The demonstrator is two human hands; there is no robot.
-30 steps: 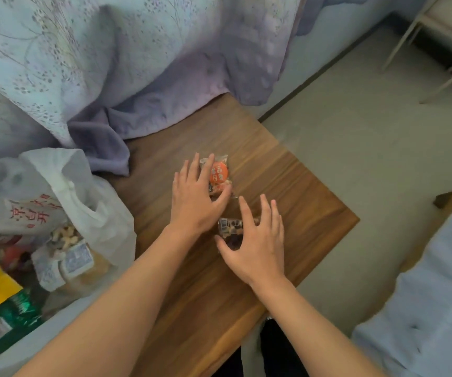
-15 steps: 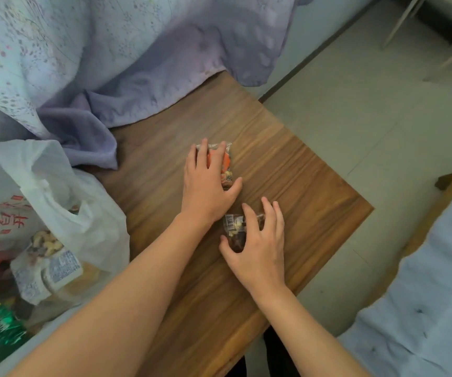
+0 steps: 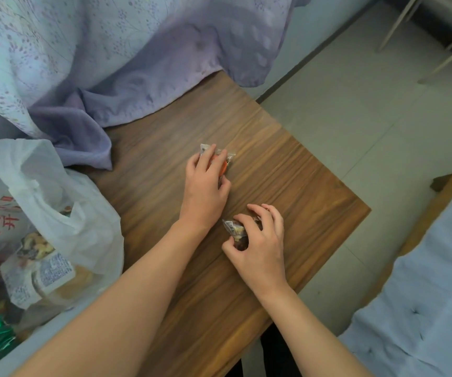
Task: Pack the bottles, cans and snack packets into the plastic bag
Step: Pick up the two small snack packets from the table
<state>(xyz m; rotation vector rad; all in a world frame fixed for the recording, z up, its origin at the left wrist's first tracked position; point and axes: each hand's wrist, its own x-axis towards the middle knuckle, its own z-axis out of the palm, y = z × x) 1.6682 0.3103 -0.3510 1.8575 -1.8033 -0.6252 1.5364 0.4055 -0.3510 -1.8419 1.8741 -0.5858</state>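
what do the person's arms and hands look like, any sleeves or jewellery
Both forearms are bare as far as the view shows, with no sleeve in sight. The left hand and right hand wear no gloves, and no rings, watch or bracelet show. The fingernails look short and unpainted.

Both bare forearms reach forward from the lower edge of the view. The left hand [image 3: 206, 186] lies palm down, fingers [image 3: 209, 156] stretched forward and slightly curled. The right hand [image 3: 260, 240], nearer the body, is arched, fingers bent and thumb drawn in, in a pinching grip.
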